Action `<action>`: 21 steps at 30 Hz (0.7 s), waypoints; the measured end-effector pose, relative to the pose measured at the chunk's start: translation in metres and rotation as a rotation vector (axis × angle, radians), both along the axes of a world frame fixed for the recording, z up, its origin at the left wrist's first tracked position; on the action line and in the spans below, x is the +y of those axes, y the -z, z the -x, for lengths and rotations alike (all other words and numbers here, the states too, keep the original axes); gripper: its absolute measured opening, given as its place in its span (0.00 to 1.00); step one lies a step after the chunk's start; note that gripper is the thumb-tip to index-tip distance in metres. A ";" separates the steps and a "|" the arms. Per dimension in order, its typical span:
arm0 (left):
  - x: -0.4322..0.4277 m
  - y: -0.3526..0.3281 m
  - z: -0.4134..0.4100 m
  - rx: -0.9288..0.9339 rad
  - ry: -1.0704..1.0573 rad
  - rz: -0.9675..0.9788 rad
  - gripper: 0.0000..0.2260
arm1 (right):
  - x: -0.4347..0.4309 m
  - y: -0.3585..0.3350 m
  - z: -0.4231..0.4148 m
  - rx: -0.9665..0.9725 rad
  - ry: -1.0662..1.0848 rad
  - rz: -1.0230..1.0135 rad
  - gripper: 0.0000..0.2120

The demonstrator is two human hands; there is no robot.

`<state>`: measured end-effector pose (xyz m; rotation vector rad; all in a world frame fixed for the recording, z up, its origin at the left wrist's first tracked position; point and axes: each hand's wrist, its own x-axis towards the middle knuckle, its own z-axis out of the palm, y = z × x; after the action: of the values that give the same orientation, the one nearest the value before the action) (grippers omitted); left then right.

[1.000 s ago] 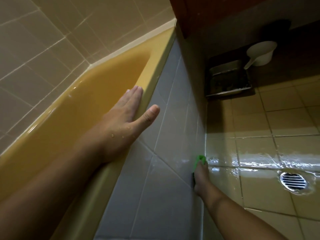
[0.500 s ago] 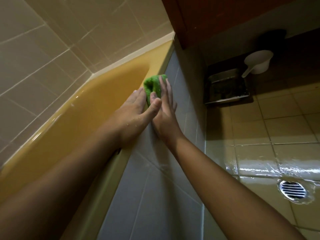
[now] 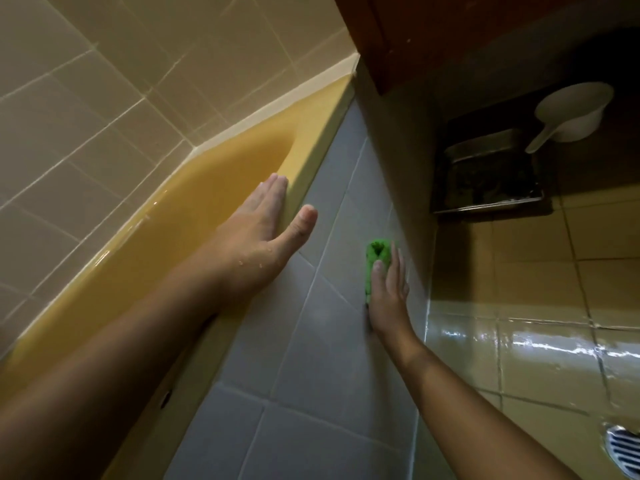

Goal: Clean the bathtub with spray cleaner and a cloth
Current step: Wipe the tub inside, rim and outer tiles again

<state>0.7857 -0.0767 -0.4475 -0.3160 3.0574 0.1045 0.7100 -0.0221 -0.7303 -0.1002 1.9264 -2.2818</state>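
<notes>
A yellow bathtub (image 3: 194, 202) runs from lower left to upper middle, with a grey tiled outer side panel (image 3: 311, 358) below its rim. My left hand (image 3: 263, 223) rests flat on the rim, fingers straight over the inner edge, thumb spread onto the outer side. My right hand (image 3: 388, 289) presses a bright green cloth (image 3: 375, 258) flat against the grey panel about halfway down, fingers straight, thumb on the cloth. No spray bottle is in view.
Wet, shiny beige floor tiles (image 3: 540, 341) lie to the right, with a round floor drain (image 3: 623, 448) at the lower right edge. A white plastic scoop (image 3: 571, 112) and a metal tray (image 3: 488, 181) sit under a dark cabinet. Beige wall tiles back the tub.
My right hand has slid the green cloth from the panel's foot up to the rim beside my left thumb and back down to mid-panel. My left hand stayed on the rim.
</notes>
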 end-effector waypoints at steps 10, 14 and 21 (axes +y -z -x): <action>-0.001 0.000 0.024 0.017 -0.051 0.012 0.46 | -0.004 0.126 0.015 -0.450 0.040 -0.077 0.40; -0.003 0.001 0.025 0.031 -0.076 0.042 0.45 | -0.006 0.152 0.014 -0.531 0.100 -0.099 0.37; 0.002 0.000 0.026 0.028 -0.111 0.031 0.44 | -0.010 0.108 0.022 -0.644 0.104 -0.144 0.32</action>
<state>0.7599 -0.0747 -0.4478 -0.4906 3.0704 0.0671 0.6879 -0.0326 -0.8384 0.6777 1.7478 -1.8850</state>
